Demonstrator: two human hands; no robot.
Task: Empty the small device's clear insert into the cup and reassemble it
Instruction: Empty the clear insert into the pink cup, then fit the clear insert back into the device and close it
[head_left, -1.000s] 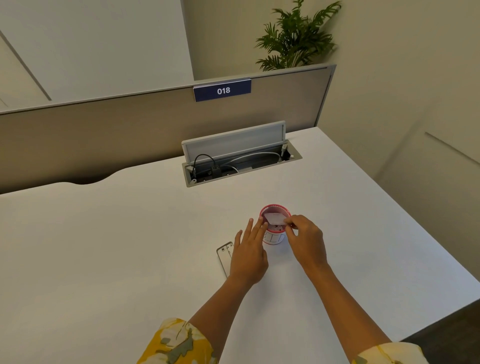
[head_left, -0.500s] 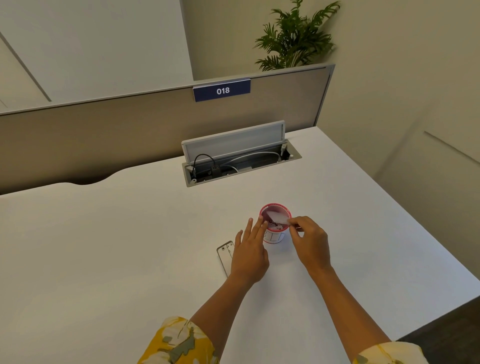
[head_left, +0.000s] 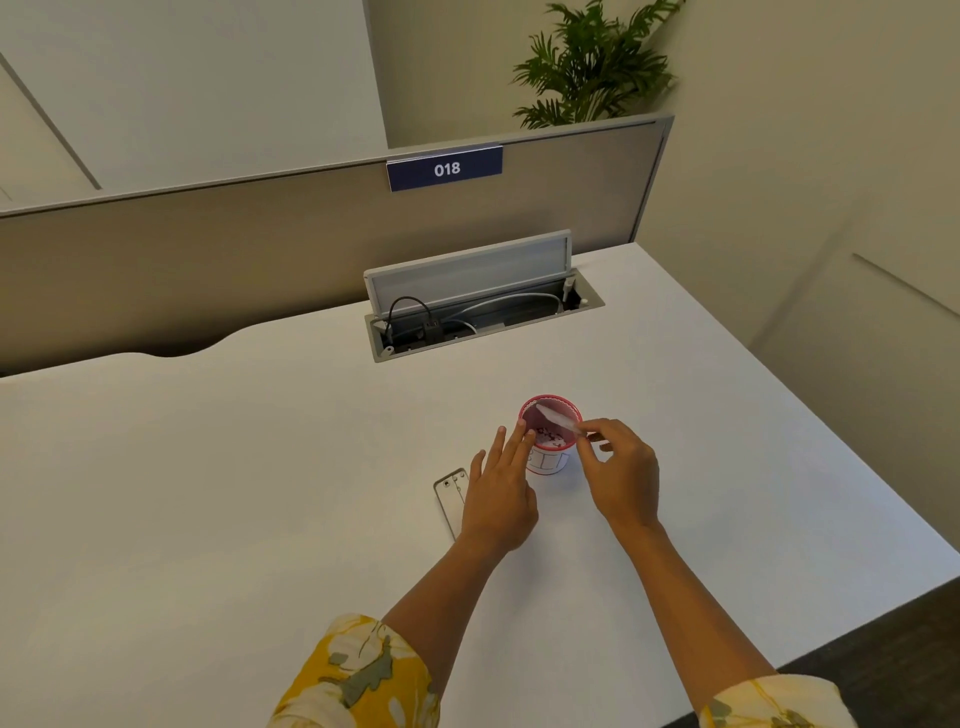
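A small cup with a red rim (head_left: 546, 464) stands on the white desk (head_left: 208, 493). My right hand (head_left: 621, 477) pinches a clear insert (head_left: 557, 418) and holds it tilted over the cup's mouth. Small reddish bits lie inside the cup. My left hand (head_left: 500, 496) rests beside the cup with its fingers spread, the fingertips touching the cup's left rim. A small silver device (head_left: 450, 493) lies flat on the desk just left of my left hand, which partly covers it.
An open cable tray (head_left: 480, 312) with wires is set into the desk behind the cup. A grey partition (head_left: 234, 249) with a "018" label runs along the back. The desk's right edge drops off near a wall. A potted plant (head_left: 592, 57) stands beyond.
My right hand has tilted and shifted the clear insert slightly over the cup's mouth. My left hand and the cup stay where they were.
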